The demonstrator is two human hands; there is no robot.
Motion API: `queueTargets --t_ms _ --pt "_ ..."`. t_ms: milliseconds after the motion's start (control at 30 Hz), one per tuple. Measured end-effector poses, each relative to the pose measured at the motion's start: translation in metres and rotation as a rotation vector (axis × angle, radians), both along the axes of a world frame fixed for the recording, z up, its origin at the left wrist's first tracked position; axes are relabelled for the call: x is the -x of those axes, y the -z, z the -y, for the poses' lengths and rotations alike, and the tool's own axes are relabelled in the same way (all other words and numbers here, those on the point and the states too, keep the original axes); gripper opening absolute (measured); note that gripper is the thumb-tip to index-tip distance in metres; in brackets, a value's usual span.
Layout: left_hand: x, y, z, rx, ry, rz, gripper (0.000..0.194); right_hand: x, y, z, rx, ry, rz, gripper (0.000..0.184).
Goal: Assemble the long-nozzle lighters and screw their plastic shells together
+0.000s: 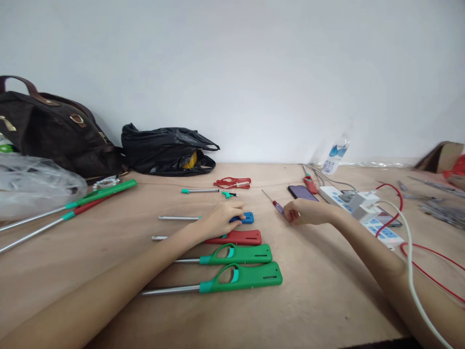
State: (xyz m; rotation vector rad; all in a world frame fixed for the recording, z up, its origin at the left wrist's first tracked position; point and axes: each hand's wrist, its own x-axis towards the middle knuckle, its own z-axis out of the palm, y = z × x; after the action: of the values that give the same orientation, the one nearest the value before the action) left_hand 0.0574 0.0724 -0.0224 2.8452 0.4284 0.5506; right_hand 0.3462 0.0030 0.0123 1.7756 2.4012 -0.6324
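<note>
My left hand reaches over a row of long-necked gas lighters, its fingers curled onto the handle of the blue lighter. Closer to me lie a red lighter and two green lighters, handles to the right and metal necks to the left. My right hand is closed on the handle of a screwdriver, whose thin shaft points away to the upper left, tip near the table. Beyond the row are a taken-apart red casing, a loose metal neck and a small teal trigger.
A phone, a red lighter, a power strip with plugs and cables, and a tilted bottle are on the right. A black plastic bag, a dark bag and more lighters occupy the left.
</note>
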Motion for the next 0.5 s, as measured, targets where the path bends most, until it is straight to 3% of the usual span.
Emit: queueTargets --t_ms 333,500 --pt "0.0 0.001 0.0 0.015 0.005 0.032 0.012 0.001 0.014 -0.004 -0.088 -0.025 0.06 0.014" --pt "0.0 0.0 0.002 -0.021 -0.007 0.027 0.012 0.023 0.006 -0.007 -0.215 -0.066 0.032 0.012"
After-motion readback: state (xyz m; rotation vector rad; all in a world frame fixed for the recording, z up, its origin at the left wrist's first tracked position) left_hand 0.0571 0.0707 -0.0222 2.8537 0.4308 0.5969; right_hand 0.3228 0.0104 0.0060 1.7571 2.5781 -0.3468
